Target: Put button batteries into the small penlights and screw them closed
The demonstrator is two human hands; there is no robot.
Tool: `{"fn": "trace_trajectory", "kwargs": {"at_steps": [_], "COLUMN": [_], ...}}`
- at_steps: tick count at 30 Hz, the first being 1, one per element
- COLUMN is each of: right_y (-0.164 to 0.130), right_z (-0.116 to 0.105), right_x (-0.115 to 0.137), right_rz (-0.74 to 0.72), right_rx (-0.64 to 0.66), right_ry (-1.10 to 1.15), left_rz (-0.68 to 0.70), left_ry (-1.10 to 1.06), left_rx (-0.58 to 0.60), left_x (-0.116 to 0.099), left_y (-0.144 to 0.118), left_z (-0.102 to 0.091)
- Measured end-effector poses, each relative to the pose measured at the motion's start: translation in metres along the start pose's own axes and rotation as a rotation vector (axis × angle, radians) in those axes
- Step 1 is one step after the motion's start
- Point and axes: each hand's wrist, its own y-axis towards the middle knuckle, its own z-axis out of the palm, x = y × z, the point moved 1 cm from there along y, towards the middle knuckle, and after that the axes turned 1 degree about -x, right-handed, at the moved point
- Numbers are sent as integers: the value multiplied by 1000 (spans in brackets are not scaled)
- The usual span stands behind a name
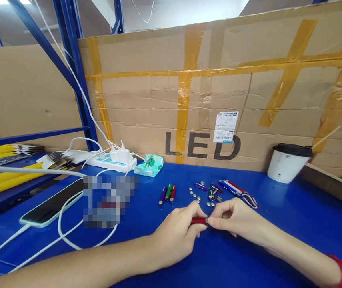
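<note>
My left hand (179, 232) is closed around a small red metal tube, a mini flashlight (199, 220), held level over the blue table. At its silver right end, the thumb and fingers of my right hand (233, 220) pinch together; whatever else they hold is hidden. Purple, green and red mini flashlights (168, 193) lie side by side beyond my left hand. Just past my fingertips are several button cells (195, 195) and a purple carabiner (200, 186). To their right, blue and red tubes with carabiners (238, 192) lie together.
A white cup with a black lid (289, 163) stands back right. At left lie a phone (53, 204), white cables, a power strip (112, 162) and a green packet (149, 165). A cardboard wall (147, 120) marked LED closes off the back.
</note>
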Motion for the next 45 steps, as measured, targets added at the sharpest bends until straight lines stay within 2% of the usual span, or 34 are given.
{"fn": "trace_trajectory", "kwargs": {"at_steps": [34,45], "right_y": [1,-3], "right_z": [-2,1], "right_x": [-3,2], "right_rz": [-46,-13], "right_rx": [41,52], "right_ry": [-9,30], "left_rz": [-28,-12], "left_ry": [-27,1], "left_rx": [-7,-15], "left_x": [1,-1], "left_y": [1,2], "left_z": [0,-2]}}
